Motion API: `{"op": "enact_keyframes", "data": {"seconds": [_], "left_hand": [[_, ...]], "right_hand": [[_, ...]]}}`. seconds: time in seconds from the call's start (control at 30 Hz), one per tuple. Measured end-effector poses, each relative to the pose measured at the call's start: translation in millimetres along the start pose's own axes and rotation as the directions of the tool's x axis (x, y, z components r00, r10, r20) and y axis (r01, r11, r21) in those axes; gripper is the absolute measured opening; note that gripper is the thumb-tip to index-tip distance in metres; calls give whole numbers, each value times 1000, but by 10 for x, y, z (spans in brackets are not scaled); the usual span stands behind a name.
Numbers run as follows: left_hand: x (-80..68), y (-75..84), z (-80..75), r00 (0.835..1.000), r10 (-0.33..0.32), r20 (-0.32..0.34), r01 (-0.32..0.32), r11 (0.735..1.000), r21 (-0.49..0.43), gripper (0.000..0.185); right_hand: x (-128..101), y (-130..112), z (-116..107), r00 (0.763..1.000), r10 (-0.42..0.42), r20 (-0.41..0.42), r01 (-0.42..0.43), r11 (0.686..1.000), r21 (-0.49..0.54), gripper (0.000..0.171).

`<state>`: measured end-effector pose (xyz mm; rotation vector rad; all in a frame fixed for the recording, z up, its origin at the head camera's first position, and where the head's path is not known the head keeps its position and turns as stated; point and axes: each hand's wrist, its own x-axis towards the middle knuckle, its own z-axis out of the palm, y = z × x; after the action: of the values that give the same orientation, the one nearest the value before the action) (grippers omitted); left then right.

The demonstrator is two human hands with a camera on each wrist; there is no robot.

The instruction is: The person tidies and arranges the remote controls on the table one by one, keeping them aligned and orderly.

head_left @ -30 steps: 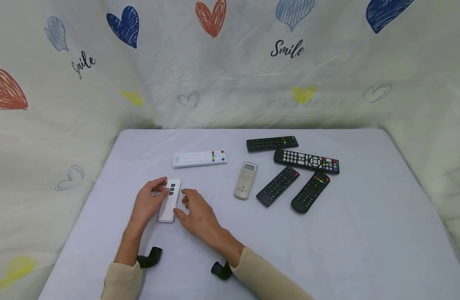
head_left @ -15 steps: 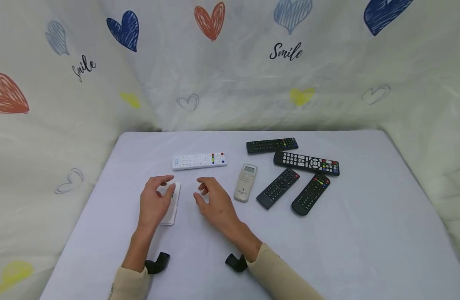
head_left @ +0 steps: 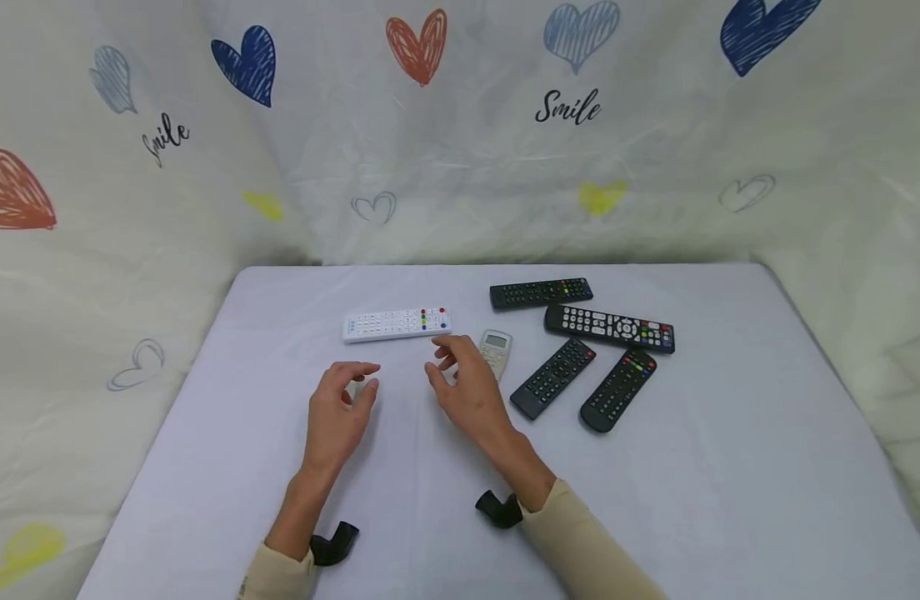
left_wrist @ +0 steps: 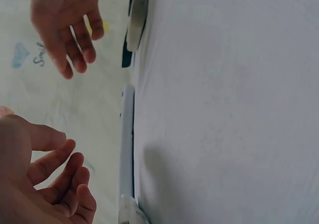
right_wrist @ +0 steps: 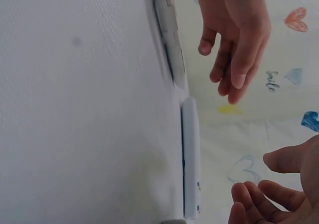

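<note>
My left hand (head_left: 338, 421) hovers over the table's left half, its fingers loosely bent around nothing. Almost wholly behind it in the head view lies the slim white remote control, which shows in the right wrist view as a white remote (right_wrist: 172, 37) flat on the cloth. My right hand (head_left: 471, 400) is also above the table, fingers bent and holding nothing. It partly covers the grey-beige remote with a small display (head_left: 496, 350). Beyond both hands lies a white remote with many buttons (head_left: 396, 325).
To the right lie several black remotes: one at the back (head_left: 541, 292), a long one with white buttons (head_left: 610, 327), a narrow one (head_left: 553, 378) and a round-ended one (head_left: 618, 390). White cloth (head_left: 730, 467) covers the table. A heart-printed curtain (head_left: 460, 167) hangs behind.
Both hands have come away from the slim white remote and moved right, the right hand farther. That remote stays on the table, now hidden behind the left hand in the head view.
</note>
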<state>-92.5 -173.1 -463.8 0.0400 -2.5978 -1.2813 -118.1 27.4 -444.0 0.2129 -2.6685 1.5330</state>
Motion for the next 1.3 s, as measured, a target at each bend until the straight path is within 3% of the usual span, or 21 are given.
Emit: {"op": "enact_keyframes", "data": {"seconds": [0.53,1.3], "left_hand": [[-126,143,241,995,3,104,-1,1000,-18,24],[-147,256,470,976,22,217,-7,998,-69,30]], "right_hand": [[99,201,-309,993,72,-90,-70,997,31,37],[185,469,-594,987,107,-120,-102,994,46,41]]}}
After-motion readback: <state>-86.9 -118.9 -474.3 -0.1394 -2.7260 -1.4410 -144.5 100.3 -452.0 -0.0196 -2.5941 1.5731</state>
